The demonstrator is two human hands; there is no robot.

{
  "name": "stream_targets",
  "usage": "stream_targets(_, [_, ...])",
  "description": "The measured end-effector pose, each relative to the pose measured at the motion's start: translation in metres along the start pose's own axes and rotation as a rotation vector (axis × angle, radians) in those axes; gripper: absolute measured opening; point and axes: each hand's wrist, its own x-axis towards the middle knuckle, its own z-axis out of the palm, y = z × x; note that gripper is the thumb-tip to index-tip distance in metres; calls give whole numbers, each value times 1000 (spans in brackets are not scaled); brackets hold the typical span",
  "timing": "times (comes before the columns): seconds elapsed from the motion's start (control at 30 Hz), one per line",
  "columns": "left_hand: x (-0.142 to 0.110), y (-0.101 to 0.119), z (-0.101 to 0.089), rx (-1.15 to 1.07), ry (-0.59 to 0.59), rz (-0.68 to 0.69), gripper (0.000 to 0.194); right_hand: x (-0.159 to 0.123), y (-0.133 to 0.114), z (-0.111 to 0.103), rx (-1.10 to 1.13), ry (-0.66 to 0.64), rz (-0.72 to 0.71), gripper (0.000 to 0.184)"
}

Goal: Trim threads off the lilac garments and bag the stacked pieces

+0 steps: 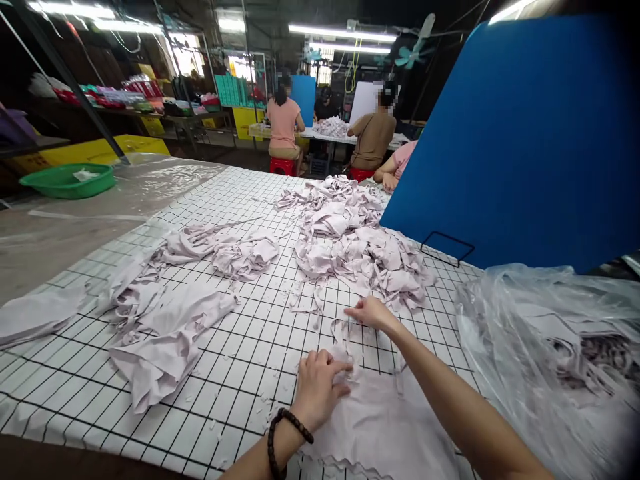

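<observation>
A pale pink strapped garment, perhaps a camisole (390, 417), lies flat in front of me on a white cloth with black grid lines (235, 373). My left hand (319, 387), a dark beaded bracelet at its wrist, rests on the garment's upper left edge by a strap, thumb and index finger apart. Just beyond, my right hand (369, 312) hovers near the looped strap (341, 328). Its fingers are drawn together; whatever they pinch is too small to make out. Heaped matching garments (367, 257) lie past my right hand.
More garments (165, 333) are strewn on the left. At right, a clear plastic bag (530, 333) of fabric sits before a tall blue board (515, 147) on a wire stand. A green basin (70, 180) stands far left. Several people sit working beyond; one forearm (387, 175) reaches past the board.
</observation>
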Motion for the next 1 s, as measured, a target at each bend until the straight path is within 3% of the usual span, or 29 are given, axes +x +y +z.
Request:
stream_targets(0.07, [0,1,0,-1,-13,-3,42,27,-23,-4,-194,273,-84,26])
stream_targets(0.1, [0,1,-1,0,-17,-5,42,40,-35,-5,-208,340,-103,22])
stream_targets(0.2, [-4,-1,-7,-38,-38,-14,42,67,-61,-3,-150,354,-128,15])
stream_targets(0.27, [-5,-6,-17,-116,-26,-22,35,73,-64,-4,-84,327,-148,9])
stream_targets(0.4, [7,-18,-44,-284,134,-34,25,54,-35,-21,128,235,-210,13])
stream_targets(0.5, [37,-19,-57,-350,203,-9,30,22,-2,-43,329,171,-260,17])
stream_targets(0.67, [103,5,-50,-443,188,140,52,-27,25,-69,1060,-48,-363,15])
stream_targets(0.77, [133,24,-41,-502,131,276,67,-36,21,-74,1267,-51,-361,19])
stream_targets(0.83, [146,32,-38,-565,35,324,58,-33,15,-76,1328,-34,-372,20])
stream_targets(0.9, [154,36,-37,-673,-78,273,44,-29,8,-79,1323,15,-391,17])
stream_targets(1.0, [158,32,-39,-848,-177,137,42,-25,-1,-83,1165,115,-358,16])
